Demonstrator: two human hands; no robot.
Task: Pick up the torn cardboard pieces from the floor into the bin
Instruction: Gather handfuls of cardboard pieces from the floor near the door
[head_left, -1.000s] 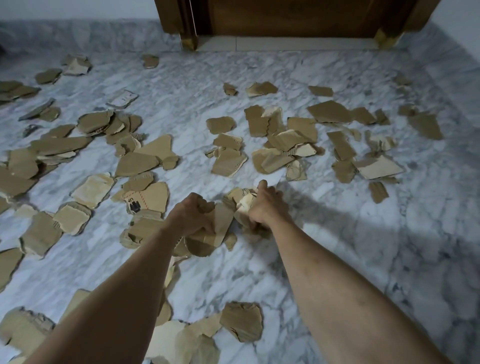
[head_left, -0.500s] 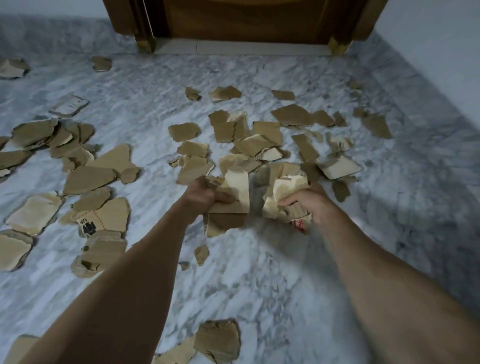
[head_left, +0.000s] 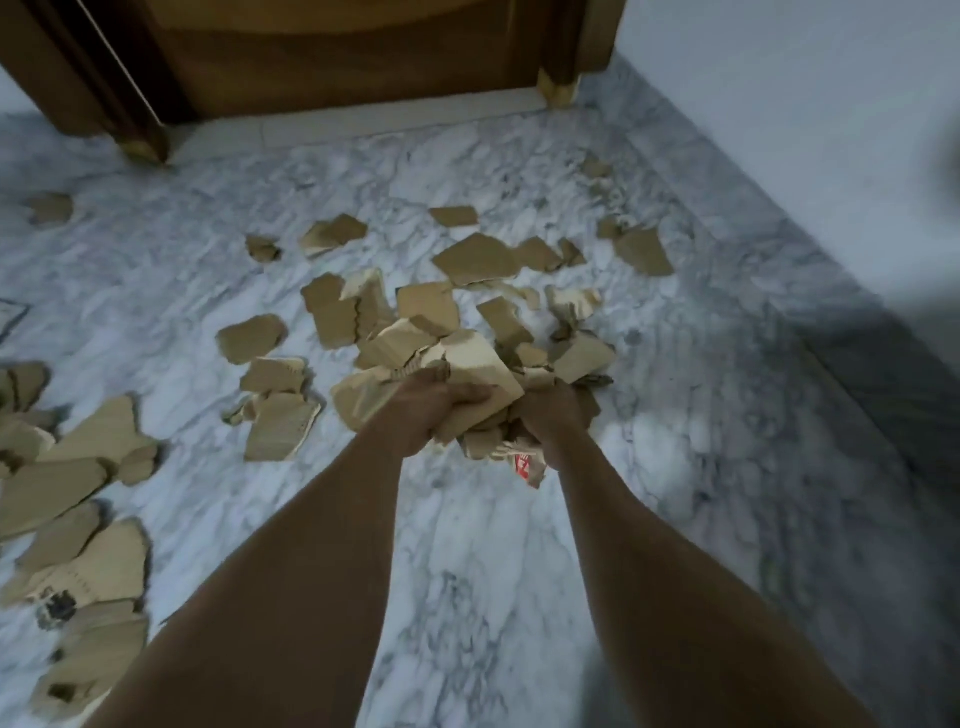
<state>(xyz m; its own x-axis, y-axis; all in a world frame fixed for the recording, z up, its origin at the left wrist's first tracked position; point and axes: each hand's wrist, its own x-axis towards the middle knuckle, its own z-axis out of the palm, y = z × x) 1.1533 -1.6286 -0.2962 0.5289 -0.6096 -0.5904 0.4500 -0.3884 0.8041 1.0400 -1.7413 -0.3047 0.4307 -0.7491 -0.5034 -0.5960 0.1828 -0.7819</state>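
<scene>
My left hand (head_left: 426, 410) and right hand (head_left: 550, 421), fingers curled tight, clutch a bundle of torn cardboard pieces (head_left: 472, 374) above the marble floor (head_left: 493, 545); loose scraps (head_left: 467, 257) lie scattered toward twelve o'clock.

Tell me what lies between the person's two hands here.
In the head view, the left hand and right hand press a bunch of torn cardboard pieces between them; no bare floor shows there.

Two bare forearms, sleeveless, with bare hands (head_left: 431, 410), no jewellery.
</scene>
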